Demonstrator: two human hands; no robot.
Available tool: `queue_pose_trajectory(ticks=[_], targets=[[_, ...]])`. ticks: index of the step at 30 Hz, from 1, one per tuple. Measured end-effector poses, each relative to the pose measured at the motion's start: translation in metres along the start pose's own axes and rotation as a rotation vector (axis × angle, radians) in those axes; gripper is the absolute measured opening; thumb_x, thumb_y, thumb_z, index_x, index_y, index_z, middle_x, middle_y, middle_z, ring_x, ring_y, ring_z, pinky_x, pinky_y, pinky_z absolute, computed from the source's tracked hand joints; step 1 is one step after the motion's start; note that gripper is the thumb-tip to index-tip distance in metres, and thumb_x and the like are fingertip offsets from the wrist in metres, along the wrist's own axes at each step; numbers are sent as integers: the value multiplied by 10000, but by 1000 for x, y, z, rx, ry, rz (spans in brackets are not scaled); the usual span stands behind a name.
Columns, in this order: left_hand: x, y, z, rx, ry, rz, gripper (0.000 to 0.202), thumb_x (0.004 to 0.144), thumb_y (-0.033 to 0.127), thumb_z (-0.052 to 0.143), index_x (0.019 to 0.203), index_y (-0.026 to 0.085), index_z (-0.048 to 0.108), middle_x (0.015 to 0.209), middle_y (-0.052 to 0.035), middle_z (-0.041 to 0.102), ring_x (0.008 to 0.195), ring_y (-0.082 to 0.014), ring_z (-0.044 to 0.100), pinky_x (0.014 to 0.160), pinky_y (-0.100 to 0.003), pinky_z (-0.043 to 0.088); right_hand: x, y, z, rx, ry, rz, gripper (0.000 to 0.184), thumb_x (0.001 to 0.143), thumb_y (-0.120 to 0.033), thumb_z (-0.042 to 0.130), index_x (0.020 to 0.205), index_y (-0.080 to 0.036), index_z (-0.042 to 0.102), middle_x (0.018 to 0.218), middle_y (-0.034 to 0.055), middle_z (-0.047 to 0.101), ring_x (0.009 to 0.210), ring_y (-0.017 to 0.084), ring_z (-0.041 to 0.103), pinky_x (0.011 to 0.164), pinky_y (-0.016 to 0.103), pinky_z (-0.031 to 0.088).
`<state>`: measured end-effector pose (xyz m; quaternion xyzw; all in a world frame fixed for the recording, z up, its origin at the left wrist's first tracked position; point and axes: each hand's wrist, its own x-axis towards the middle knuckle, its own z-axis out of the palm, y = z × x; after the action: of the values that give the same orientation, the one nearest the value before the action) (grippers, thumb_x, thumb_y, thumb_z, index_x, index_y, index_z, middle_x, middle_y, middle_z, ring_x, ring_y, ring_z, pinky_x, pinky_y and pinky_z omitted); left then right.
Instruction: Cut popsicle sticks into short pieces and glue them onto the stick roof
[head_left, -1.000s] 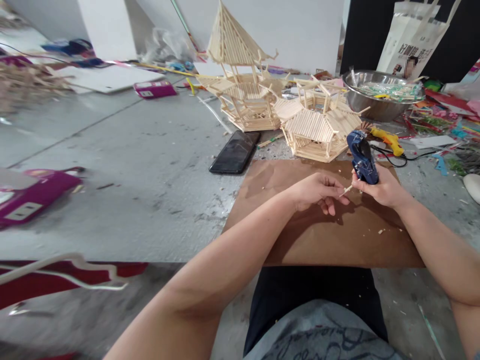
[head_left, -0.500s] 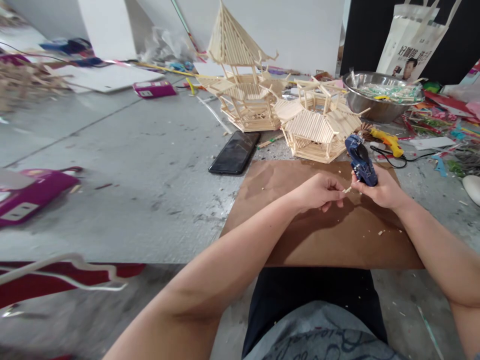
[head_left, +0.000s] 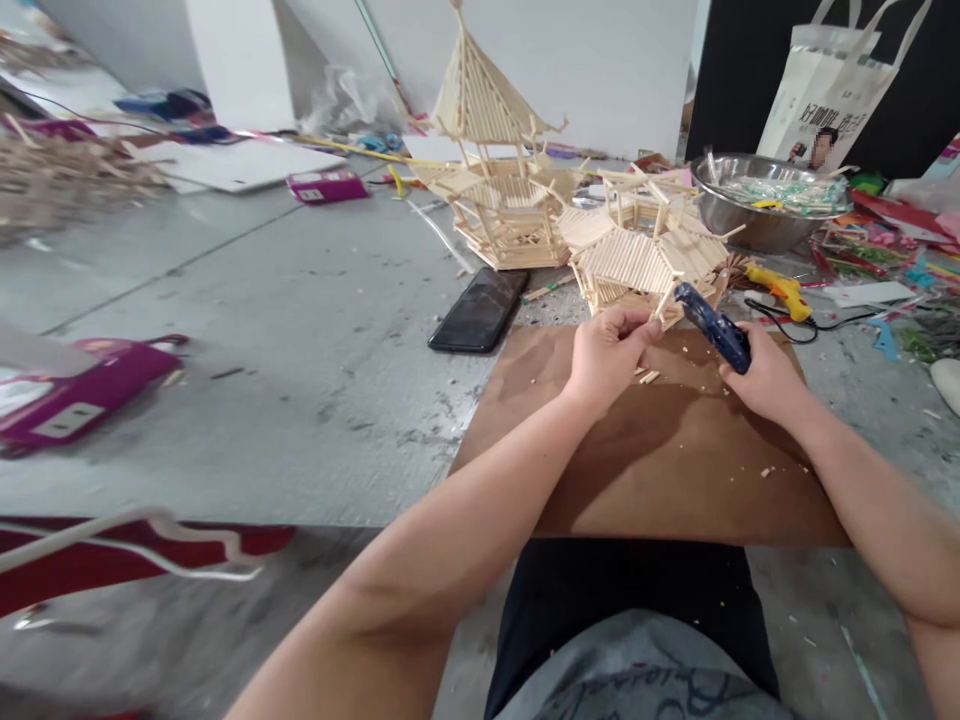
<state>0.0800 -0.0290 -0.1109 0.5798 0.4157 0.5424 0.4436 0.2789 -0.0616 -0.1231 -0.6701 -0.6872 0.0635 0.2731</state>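
My left hand [head_left: 609, 352] is raised over the far edge of a brown cardboard sheet [head_left: 645, 470], fingers pinched on a small wooden stick held against the low stick-built pavilion roof [head_left: 637, 262]. Wrapped round a dark blue glue gun [head_left: 712, 325], my right hand [head_left: 761, 375] tilts it so its nozzle points left toward that roof and my left fingertips. A taller stick pagoda [head_left: 491, 170] stands behind the low one.
A black phone [head_left: 480, 310] lies left of the cardboard. A yellow glue gun [head_left: 776, 285] with a black cord and a steel bowl [head_left: 757, 205] sit at the right amid coloured clutter. Magenta boxes [head_left: 75, 385] lie on the grey floor at left.
Both hands moved forward from the middle of the cardboard to the low pavilion roof. The blue glue gun tipped from upright to pointing left. The view shifted slightly.
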Motion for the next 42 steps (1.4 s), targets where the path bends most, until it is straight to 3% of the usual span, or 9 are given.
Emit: queue_pose_trajectory(ticks=[10, 17, 23, 30, 36, 42], targets=[[-4, 0, 3, 8, -43, 34, 17, 701, 154, 616, 700, 142, 627, 436, 68, 503, 338, -21, 419, 355, -137, 325, -1, -1, 1, -94, -63, -80, 482, 650, -195, 543, 1125, -155, 475, 1023, 145, 616, 944, 288, 588, 821, 419, 461], [-8, -1, 4, 81, -88, 7, 85, 696, 155, 595, 635, 163, 536, 399, 69, 516, 358, -41, 484, 395, -141, 361, -6, -7, 0, -90, -57, -167, 471, 645, -198, 558, 1109, -162, 487, 1042, 151, 610, 963, 301, 579, 827, 436, 455], [-6, -4, 3, 74, -139, -12, 115, 694, 116, 556, 641, 176, 474, 436, 54, 562, 399, -66, 544, 437, -165, 424, -8, -11, -3, -133, -69, -158, 465, 646, -193, 557, 1106, -153, 494, 1035, 159, 614, 947, 305, 587, 798, 426, 459], [-6, -2, 2, 125, -114, -1, 107, 653, 60, 523, 624, 161, 504, 454, 51, 586, 418, -64, 561, 454, -158, 445, -7, -15, -8, -266, -74, -158, 486, 619, -173, 556, 1099, -123, 500, 981, 172, 620, 901, 319, 592, 765, 431, 451], [-6, 2, 4, 15, -124, -78, 92, 642, 78, 555, 613, 155, 513, 465, 48, 591, 437, -81, 592, 454, -167, 481, -8, -13, -9, -326, -20, -210, 424, 625, -160, 534, 1048, -162, 504, 909, 136, 631, 824, 288, 593, 710, 401, 447], [-5, 0, 5, -109, -143, -112, 97, 618, 101, 604, 626, 147, 518, 526, 40, 614, 492, -92, 627, 477, -169, 508, -7, -13, -9, -353, -31, -230, 444, 635, -161, 528, 1076, -139, 488, 939, 161, 623, 843, 307, 588, 725, 419, 440]])
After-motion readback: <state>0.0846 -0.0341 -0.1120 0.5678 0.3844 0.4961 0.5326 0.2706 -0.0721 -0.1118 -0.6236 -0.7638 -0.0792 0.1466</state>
